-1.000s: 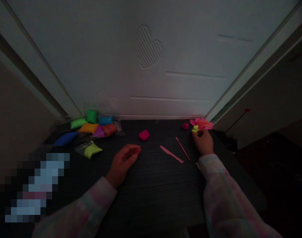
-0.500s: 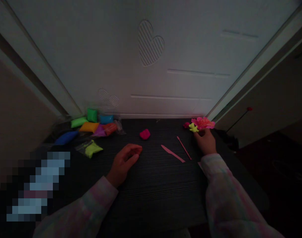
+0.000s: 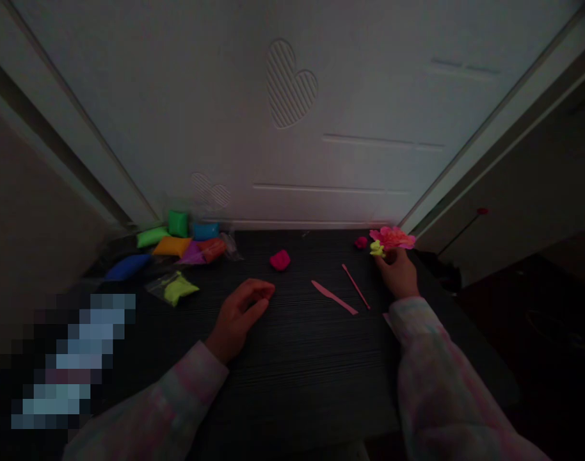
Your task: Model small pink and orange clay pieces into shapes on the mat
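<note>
At the table's back right, my right hand [image 3: 400,274] pinches a small yellow clay figure [image 3: 377,248] between its fingertips. Right behind the figure lies a pink artificial flower [image 3: 394,237], and a dark pink clay lump [image 3: 360,242] is just to its left. My left hand [image 3: 243,312] rests at the table's middle, fingers loosely curved, thumb apart, holding nothing visible. A bigger pink clay lump [image 3: 280,260] sits beyond its fingertips. Between the hands lie a pink plastic knife [image 3: 334,298] and a thin pink modelling stick [image 3: 356,286].
Several packs of coloured clay, among them an orange pack [image 3: 172,246] and a blue pack [image 3: 128,267], lie at the back left. Nearer is an opened bag with yellow clay [image 3: 179,288]. A white panel with hearts [image 3: 292,86] rises behind the dark table [image 3: 292,384].
The yellow clay figure has turned in my right fingers and shifted slightly right, away from the small pink lump. My left hand has stayed in place.
</note>
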Demonstrator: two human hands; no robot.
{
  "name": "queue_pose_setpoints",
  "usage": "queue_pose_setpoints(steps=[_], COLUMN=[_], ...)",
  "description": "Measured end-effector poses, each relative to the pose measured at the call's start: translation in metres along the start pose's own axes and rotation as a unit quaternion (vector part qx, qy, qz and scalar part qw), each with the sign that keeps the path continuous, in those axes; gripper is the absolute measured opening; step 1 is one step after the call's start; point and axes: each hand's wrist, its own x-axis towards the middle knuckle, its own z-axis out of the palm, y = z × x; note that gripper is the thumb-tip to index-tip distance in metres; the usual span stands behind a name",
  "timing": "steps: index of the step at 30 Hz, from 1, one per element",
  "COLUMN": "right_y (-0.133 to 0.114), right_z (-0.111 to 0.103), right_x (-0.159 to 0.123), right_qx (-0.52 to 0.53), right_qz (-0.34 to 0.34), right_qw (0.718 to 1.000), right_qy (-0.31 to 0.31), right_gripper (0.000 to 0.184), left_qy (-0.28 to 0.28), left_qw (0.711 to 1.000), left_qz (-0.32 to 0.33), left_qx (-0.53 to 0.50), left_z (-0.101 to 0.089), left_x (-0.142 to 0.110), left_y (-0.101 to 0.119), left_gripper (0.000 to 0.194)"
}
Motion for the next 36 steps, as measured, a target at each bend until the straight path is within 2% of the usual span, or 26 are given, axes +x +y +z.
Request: queue_pose_setpoints(steps=[4,12,19,29,36], right_y=[0.001,0.018,0.020,0.020,0.022], right_z=[-0.001,-0.010,-0.008,-0.006,-0.005], right_x=[-0.002,-0.004,-0.002,0.002,0.005], right_qx=[-0.007,-0.038,-0.044,-0.002,0.005], right_qz=[0.007,0.061,0.052,0.002,0.032], right_qw=[1.000,0.997,0.998,0.999,0.996], right_qy=[0.007,0.026,0.018,0.046,0.082], right_gripper=[0.029,0.029,0.035,0.029,0.026], left_qy=[0.000,-0.001,0.006,0.003,-0.003], left_qw=[1.000,1.000,1.000,1.000,0.999], left_qz=[0.010,0.000,0.012,0.020,0.026], left_qx=[0.002,0.007,0.016,0.019,0.020], left_z=[0.000,-0.001,0.000,-0.002,-0.002], left_x=[0.000,0.000,0.000,0.001,0.001], left_y=[-0.001,-0.001,-0.001,-0.003,-0.004], left_gripper=[0.020,0.021,0.019,0.019,0.018])
